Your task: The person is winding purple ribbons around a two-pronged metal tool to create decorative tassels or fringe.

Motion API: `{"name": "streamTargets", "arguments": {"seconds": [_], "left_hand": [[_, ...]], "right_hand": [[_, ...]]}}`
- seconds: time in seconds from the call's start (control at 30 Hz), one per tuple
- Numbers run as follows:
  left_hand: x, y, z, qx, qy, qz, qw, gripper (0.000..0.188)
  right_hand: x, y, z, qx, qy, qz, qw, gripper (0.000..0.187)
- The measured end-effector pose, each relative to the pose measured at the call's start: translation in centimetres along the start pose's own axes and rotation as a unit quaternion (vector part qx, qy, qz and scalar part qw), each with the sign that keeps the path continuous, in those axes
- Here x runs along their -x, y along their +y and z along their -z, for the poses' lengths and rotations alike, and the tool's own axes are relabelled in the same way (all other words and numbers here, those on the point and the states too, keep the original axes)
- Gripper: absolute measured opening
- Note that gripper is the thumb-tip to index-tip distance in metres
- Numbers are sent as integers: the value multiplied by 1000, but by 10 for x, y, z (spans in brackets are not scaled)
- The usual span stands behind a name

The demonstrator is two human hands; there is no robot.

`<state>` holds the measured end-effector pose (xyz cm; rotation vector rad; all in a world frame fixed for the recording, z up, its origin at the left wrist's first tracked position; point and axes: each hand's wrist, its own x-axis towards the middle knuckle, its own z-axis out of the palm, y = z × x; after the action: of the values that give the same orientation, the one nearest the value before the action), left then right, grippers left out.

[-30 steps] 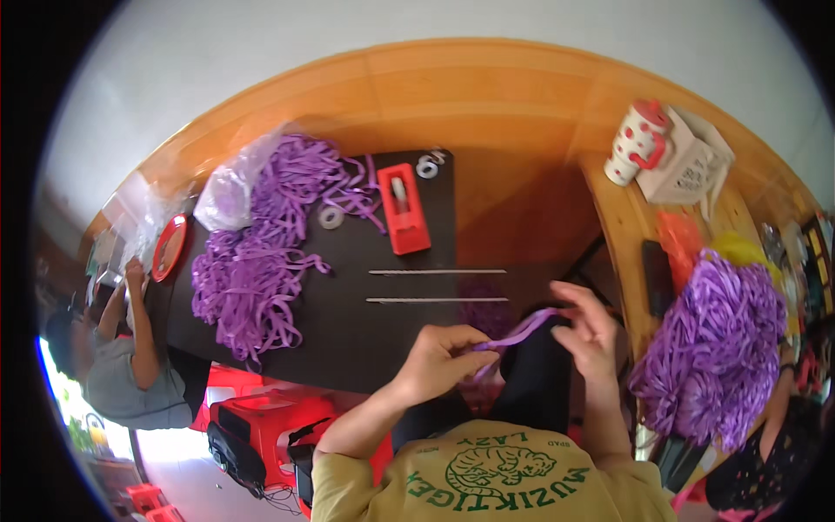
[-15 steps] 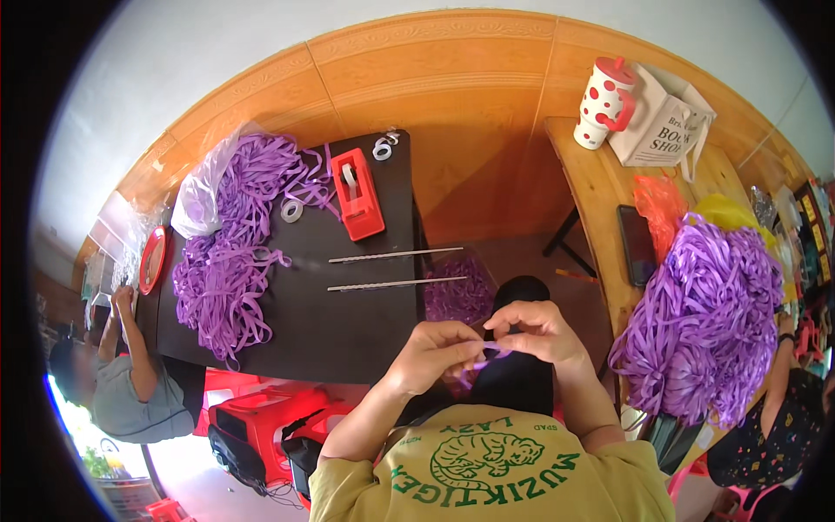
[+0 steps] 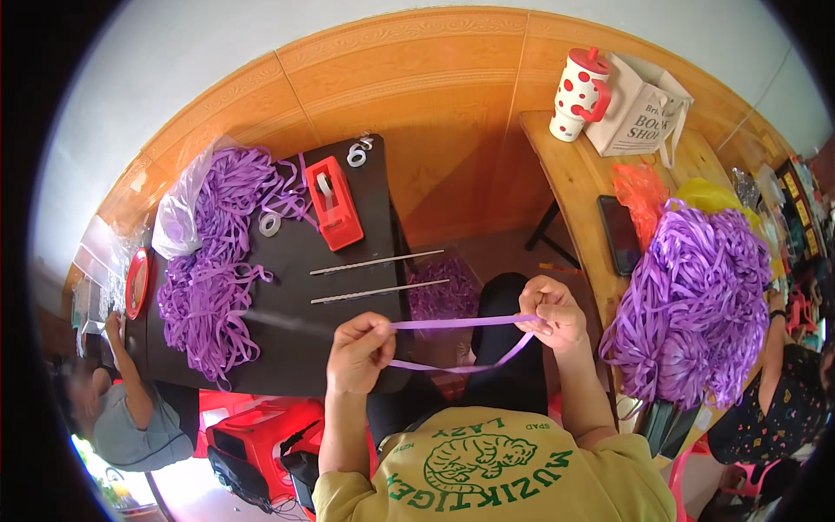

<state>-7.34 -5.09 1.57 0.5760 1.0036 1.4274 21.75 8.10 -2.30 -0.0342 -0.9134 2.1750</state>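
A loop of narrow purple ribbon (image 3: 461,323) spans the gap between my hands above my lap. Its upper run is nearly straight, while the lower run sags in a curve. My left hand (image 3: 360,351) is closed round one end of the loop, near the front right corner of the black table. At the other end my right hand (image 3: 554,313) pinches the ribbon between thumb and fingers. Two thin twisted metal rods (image 3: 380,291) lie on the black table beyond my left hand. A tangled heap of purple ribbon (image 3: 209,304) covers the table's left part.
The black table (image 3: 287,339) also bears a red tape dispenser (image 3: 333,204) and tape rolls (image 3: 270,224). On the wooden table (image 3: 557,161) at right are a dotted tumbler (image 3: 580,94), paper bag, phone (image 3: 618,235) and a large purple ribbon heap (image 3: 691,304). People sit at both sides.
My hands have moved apart from a close pinch, left hand leftward and right hand slightly right. The ribbon is now stretched out as a loop between them. The view has shifted slightly.
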Motion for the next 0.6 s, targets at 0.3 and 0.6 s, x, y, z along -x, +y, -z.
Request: {"name": "streamTargets", "arguments": {"seconds": [0.3,0.6], "left_hand": [[3,8,29,158,-23,-11,987,10],[8,2,-25,-93,-41,14,995,11]], "right_hand": [[6,4,13,19,66,32,997,24],[-7,5,-14,668,106,107,729,32]]}}
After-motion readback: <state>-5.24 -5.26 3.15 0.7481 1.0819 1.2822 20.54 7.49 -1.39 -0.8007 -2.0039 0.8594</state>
